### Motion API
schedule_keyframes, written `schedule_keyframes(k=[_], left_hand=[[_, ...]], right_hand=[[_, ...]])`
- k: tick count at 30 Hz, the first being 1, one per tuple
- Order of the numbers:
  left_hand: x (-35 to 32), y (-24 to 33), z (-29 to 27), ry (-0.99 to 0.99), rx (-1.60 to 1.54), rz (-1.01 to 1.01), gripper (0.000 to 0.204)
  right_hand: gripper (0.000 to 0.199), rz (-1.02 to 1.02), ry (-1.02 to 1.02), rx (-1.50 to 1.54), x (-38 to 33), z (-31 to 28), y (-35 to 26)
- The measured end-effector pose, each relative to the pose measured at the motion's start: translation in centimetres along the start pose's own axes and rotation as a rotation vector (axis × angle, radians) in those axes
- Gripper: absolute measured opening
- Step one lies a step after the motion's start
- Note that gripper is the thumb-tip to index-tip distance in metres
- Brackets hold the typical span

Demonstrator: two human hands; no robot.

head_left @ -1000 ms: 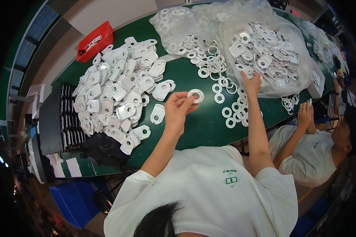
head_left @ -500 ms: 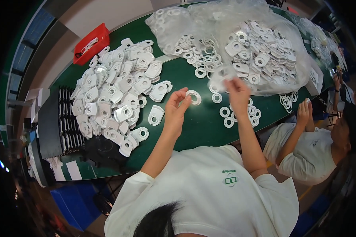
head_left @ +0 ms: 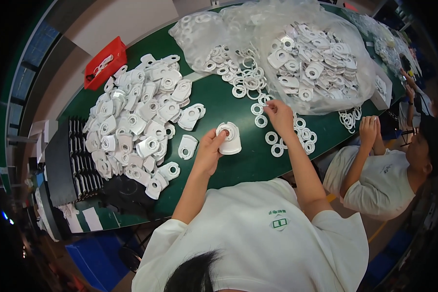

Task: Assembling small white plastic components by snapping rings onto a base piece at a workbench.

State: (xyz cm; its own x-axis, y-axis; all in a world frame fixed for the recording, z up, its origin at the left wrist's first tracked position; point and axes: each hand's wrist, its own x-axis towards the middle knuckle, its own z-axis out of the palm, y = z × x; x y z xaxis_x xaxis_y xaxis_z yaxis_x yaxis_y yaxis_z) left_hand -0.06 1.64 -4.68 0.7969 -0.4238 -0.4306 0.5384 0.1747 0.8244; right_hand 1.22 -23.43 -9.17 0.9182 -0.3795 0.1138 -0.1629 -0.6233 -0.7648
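The left hand (head_left: pixel 208 152) grips a white plastic part (head_left: pixel 229 138) by its left side, thumb and fingers closed on it, the thumb tip lying over the round opening. The part is flat-bodied, with a rounded top, a squared lower end and a raised ring about the central hole; it is clean white, with no marks that can be made out. It sits at the fingertip end of the left hand, just above the green table (head_left: pixel 238 168) near the middle of its near edge; whether it touches the surface cannot be told. The right hand (head_left: pixel 279 115) is well apart from the part, to its right and further in. Its fingers are bent down onto the loose white rings (head_left: pixel 291 137) scattered there, at the foot of the clear plastic bag (head_left: pixel 297 63); whether a ring is pinched cannot be told. The bag lies along the far edge and holds more white parts and rings. A heap of like white parts (head_left: pixel 138 124) covers the left part of the table, the nearest of them just left of the gripping hand. A red tray (head_left: pixel 104 62) stands at the far left corner, and a black ribbed rack (head_left: pixel 82 160) lies at the left end. Another person in a white shirt (head_left: pixel 379 177) sits at the right end.
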Motion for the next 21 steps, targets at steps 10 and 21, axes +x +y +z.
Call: schedule_keyframes(k=[10,21], left_hand=[[-0.9,0.3,0.2,0.025,-0.307,-0.14,0.031],[-1.1,0.1,1.4,-0.097,-0.162,-0.003,0.039]], right_hand=[[0.018,-0.125,0.017,-0.418,3.5,-0.9,-0.2],[0.031,-0.135,-0.082,-0.431,5.3,-2.7,2.3]])
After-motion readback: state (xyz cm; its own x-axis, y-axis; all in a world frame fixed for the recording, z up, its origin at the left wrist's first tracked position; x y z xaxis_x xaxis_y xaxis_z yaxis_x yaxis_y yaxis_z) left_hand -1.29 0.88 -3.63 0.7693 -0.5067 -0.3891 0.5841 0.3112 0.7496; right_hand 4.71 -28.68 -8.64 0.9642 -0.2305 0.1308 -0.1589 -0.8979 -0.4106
